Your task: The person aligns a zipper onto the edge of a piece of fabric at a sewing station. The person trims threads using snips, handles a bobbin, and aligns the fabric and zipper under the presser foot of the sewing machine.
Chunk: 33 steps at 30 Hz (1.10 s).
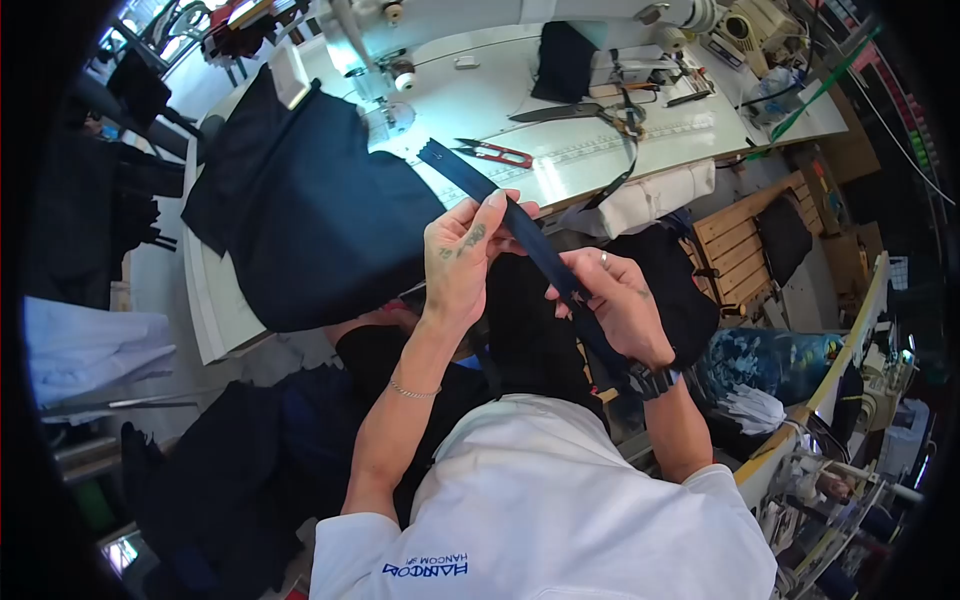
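Observation:
A long navy zipper (538, 243) is stretched diagonally between my two hands, over the table's front edge and my lap. My left hand (462, 250) pinches it near its upper part, and a short end with small metal-looking parts sticks out towards the table. Lower down, my right hand (612, 298) grips the zipper between thumb and fingers; the rest hangs past the wrist. Left of my left hand, a large piece of dark navy fabric (320, 215) lies on the white sewing table (470, 95). Red-handled thread snips (497, 153) rest just beyond the zipper's end.
The sewing machine (365, 65) stands at the back of the table. Large scissors (565, 114), a clear ruler (665, 132) and a folded dark cloth (562, 62) lie on the right half. A wooden slatted stool (745, 240) stands at right; white cloth (95, 350) hangs at left.

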### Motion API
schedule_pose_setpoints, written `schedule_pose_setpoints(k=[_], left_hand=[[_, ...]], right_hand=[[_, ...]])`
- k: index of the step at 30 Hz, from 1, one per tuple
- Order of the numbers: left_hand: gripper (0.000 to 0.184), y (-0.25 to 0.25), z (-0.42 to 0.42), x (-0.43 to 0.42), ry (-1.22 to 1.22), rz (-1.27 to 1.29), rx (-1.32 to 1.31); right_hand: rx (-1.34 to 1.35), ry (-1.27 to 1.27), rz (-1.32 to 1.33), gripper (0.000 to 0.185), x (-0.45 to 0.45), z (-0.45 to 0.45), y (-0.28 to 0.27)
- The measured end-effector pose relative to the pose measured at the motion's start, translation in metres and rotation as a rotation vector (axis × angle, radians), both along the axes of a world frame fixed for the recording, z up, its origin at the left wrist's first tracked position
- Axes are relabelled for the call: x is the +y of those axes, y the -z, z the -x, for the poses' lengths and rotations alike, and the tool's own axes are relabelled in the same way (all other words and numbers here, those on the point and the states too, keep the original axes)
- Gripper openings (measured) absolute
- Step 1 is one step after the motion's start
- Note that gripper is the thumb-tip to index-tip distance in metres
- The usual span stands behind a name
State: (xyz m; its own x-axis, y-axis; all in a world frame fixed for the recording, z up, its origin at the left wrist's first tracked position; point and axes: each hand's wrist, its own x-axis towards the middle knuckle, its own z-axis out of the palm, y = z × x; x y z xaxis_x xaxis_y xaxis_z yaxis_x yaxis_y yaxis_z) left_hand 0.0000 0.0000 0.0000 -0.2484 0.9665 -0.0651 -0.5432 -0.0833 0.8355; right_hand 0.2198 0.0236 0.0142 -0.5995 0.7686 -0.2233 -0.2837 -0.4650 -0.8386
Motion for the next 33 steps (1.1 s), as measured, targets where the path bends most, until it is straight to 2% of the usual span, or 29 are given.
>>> schedule_pose_setpoints(k=[2,5,8,13,15,16,18,19,21,23,25,26,27,29,30,31,33], left_hand=[[0.031,-0.004,0.005,-0.003,-0.041,-0.016,0.031],[0.029,0.000,0.036,-0.019,-0.084,-0.001,0.101],[0.026,-0.002,0.055,-0.035,-0.176,0.042,0.172],[0.028,-0.002,0.071,-0.077,-0.313,0.161,0.284],[0.029,-0.004,0.068,-0.092,-0.334,0.194,0.267],[0.028,-0.006,0.068,-0.099,-0.257,0.180,0.230],[0.029,-0.005,0.065,-0.102,-0.162,0.160,0.205],[0.029,-0.007,0.065,-0.101,-0.180,0.163,0.197],[0.029,-0.015,0.069,-0.092,-0.103,0.165,0.261],[0.030,-0.029,0.080,-0.077,-0.125,0.169,0.261],[0.032,-0.033,0.098,-0.059,-0.062,0.156,0.464],[0.033,-0.022,0.108,-0.048,-0.094,0.130,0.603],[0.031,-0.019,0.123,-0.040,-0.099,0.255,0.922],[0.026,0.000,0.141,-0.024,-0.438,0.026,1.491],[0.023,0.002,0.149,-0.023,-0.402,0.132,1.627],[0.023,0.004,0.156,-0.023,-0.408,0.134,1.624],[0.025,0.009,0.166,-0.025,-0.351,0.007,1.713]], right_hand=[[-0.185,-0.096,-0.097,0.026,0.002,0.007,0.000],[-0.314,-0.128,-0.160,0.022,-0.012,0.037,0.005],[-0.332,-0.140,-0.226,0.021,-0.024,0.053,0.017],[-0.371,-0.304,-0.287,0.019,-0.058,0.068,0.037],[-0.419,-0.303,-0.534,0.016,-0.058,0.069,0.035],[-0.417,-0.320,-0.533,0.016,-0.055,0.074,0.026],[-0.357,-0.190,-0.719,0.011,-0.048,0.089,0.007],[-0.357,-0.210,-0.721,0.011,-0.044,0.094,0.010],[-0.309,-0.043,-0.993,0.013,-0.033,0.104,0.019],[-0.371,-0.026,-1.103,0.013,-0.022,0.114,0.006],[-0.496,-0.110,-0.885,0.015,-0.015,0.121,-0.003],[-0.446,-0.074,-0.805,0.022,-0.013,0.130,-0.005],[-0.493,-0.103,-0.810,0.033,-0.006,0.133,-0.006],[-0.576,-0.169,-0.598,0.037,0.008,0.143,-0.005],[-0.579,-0.175,-0.602,0.037,0.012,0.142,-0.002],[-0.594,-0.183,-0.688,0.039,0.014,0.141,0.005],[-0.614,-0.196,-0.767,0.041,0.014,0.138,0.008]])
